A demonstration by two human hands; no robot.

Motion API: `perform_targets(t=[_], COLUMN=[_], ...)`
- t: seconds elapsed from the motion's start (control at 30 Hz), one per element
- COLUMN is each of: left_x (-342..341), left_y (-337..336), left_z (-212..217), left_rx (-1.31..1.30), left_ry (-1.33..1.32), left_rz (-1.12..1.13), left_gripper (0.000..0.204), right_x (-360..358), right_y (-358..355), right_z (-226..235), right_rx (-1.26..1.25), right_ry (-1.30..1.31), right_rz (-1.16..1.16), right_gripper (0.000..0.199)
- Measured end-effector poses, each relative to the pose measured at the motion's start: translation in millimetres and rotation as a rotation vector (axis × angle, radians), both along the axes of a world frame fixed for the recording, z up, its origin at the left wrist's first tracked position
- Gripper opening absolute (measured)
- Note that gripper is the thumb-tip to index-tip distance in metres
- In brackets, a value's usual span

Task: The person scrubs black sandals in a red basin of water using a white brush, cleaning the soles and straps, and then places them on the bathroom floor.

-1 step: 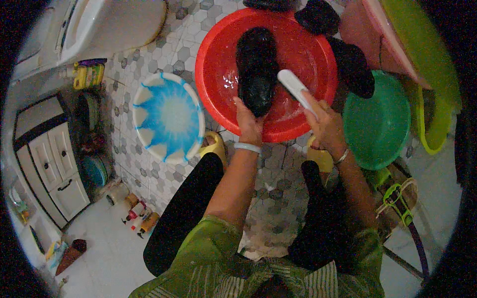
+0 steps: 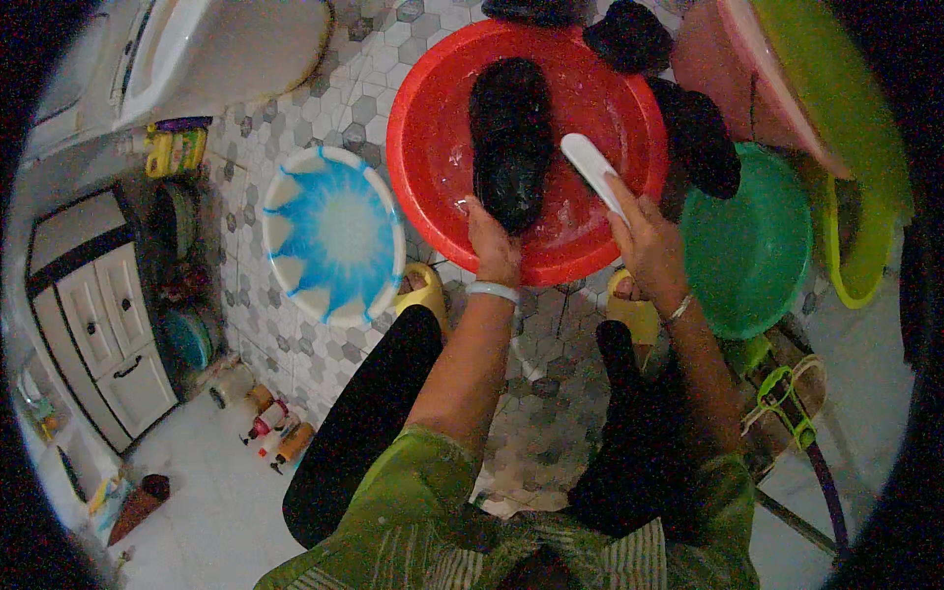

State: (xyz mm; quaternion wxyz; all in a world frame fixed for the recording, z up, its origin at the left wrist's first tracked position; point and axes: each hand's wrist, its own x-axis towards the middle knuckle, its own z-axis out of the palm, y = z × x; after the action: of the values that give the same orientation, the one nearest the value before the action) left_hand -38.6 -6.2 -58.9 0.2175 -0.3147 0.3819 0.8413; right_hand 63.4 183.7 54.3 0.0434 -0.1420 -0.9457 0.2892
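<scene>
A wet black shoe (image 2: 510, 143) lies lengthwise in the red basin (image 2: 405, 147), its near end toward me. My left hand (image 2: 495, 248) reaches over the near rim and grips that end, the fingers partly hidden under it. In my right hand (image 2: 649, 244) is a white brush (image 2: 590, 167), held by its handle over the right side of the basin. The brush is just right of the shoe, apart from it, and its bristle side is hidden. Suds and a little water show on the basin's bottom.
More black shoes (image 2: 696, 138) rest by the basin's far right edge. A blue-and-white basin (image 2: 334, 241) stands at left, a green basin (image 2: 747, 241) at right. Beyond are a large pink tub (image 2: 713, 84), a white cabinet (image 2: 108, 315) and several bottles (image 2: 270, 423).
The brush in my right hand has shifted slightly to the right, a little away from the shoe. My left hand keeps its grip on the shoe.
</scene>
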Motion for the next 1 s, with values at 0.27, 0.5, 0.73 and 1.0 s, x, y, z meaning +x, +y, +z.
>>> perform_targets(t=[0.27,0.5,0.73,1.0], left_x=[5.4,-8.5,-7.5,-18.0], left_y=[45.4,33.6,20.1,-16.7], left_z=[-13.0,-18.3,21.4,-69.5], left_rx=[-1.338,-1.999,-0.948,-1.233], left_ry=[0.193,0.486,0.638,0.482], left_rz=[-0.492,-0.662,-0.681,-0.786], left_gripper=[0.019,0.050,0.051,0.064], right_x=[-37.0,-68.3,-71.8,-94.4], right_y=[-20.3,-49.0,-71.7,-61.6], right_z=[-70.8,-79.8,-93.0,-85.3], right_rx=[0.591,0.016,0.065,-0.149], right_ry=[-0.342,0.033,-0.014,-0.361], right_rz=[-0.033,-0.068,-0.222,-0.061], right_gripper=[0.045,0.061,0.053,0.044])
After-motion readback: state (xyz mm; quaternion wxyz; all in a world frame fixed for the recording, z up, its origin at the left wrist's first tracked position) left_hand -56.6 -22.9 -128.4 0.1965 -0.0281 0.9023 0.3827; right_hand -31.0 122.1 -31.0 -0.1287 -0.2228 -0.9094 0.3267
